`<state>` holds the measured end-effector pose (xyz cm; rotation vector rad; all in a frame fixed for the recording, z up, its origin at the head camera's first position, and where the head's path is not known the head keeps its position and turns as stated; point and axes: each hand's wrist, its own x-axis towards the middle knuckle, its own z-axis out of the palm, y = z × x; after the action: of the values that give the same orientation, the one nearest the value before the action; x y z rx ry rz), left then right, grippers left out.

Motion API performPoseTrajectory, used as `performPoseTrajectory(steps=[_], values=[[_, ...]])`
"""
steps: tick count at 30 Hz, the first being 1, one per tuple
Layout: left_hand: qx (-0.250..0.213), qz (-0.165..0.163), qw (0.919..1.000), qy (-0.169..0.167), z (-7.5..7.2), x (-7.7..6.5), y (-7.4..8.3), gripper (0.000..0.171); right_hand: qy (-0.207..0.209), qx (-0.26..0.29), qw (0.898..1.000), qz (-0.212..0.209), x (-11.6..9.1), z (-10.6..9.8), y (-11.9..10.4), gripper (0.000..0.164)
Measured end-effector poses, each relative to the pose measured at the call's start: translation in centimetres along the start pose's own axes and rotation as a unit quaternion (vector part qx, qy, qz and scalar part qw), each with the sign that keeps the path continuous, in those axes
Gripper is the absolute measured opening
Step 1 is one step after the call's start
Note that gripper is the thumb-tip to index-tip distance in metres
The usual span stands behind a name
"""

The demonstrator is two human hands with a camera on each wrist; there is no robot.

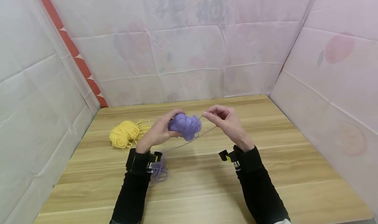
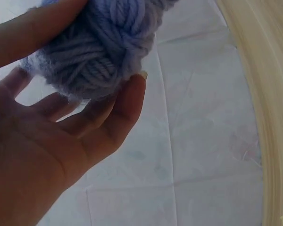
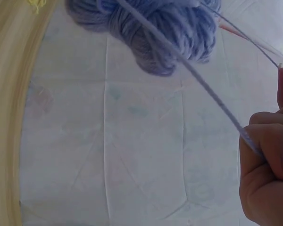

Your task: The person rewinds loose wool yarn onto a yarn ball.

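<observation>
My left hand (image 1: pixel 160 129) holds a purple ball of yarn (image 1: pixel 185 126) above the table, thumb and fingers round its left side. In the left wrist view the yarn ball (image 2: pixel 99 52) sits between thumb and fingertips. To its right, my right hand (image 1: pixel 225 120) pinches a purple strand between thumb and forefinger. In the right wrist view one taut strand (image 3: pixel 198 77) passes into the curled fingers (image 3: pixel 269 150), and another runs from the ball to the fingertips. A loose heap of purple yarn (image 1: pixel 159 171) lies on the table beside the left wrist.
A yellow ball of yarn (image 1: pixel 125 134) with loose strands lies on the wooden table (image 1: pixel 200 191), left of the left hand. Pale printed sheets (image 1: pixel 189 53) enclose the table at the back and both sides.
</observation>
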<state>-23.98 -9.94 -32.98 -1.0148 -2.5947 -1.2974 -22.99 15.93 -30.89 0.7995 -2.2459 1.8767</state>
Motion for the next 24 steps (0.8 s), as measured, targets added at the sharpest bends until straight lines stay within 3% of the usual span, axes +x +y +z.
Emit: performPoseTrajectory(steps=[10, 15, 19, 24], values=[[-0.048, 0.066, 0.9939, -0.075, -0.6, -0.6, 0.4, 0.069, 0.044, -0.028, 0.997, -0.059, 0.7, 1.0, 1.0, 0.01], [-0.115, 0.084, 0.9847, -0.101, -0.9, -0.9, 0.9, 0.065, 0.037, -0.026, 0.996, -0.082, 0.9, 1.6, 1.8, 0.011], [-0.177, 0.06, 0.9777, -0.096, -1.1, -1.2, 1.3, 0.066, 0.022, -0.023, 0.996, -0.077, 1.1, 2.4, 2.4, 0.01], [-0.254, 0.028, 0.9655, -0.05, -1.5, -1.5, 1.6, 0.073, 0.024, -0.02, 0.998, -0.058, 1.4, 3.3, 3.0, 0.009]])
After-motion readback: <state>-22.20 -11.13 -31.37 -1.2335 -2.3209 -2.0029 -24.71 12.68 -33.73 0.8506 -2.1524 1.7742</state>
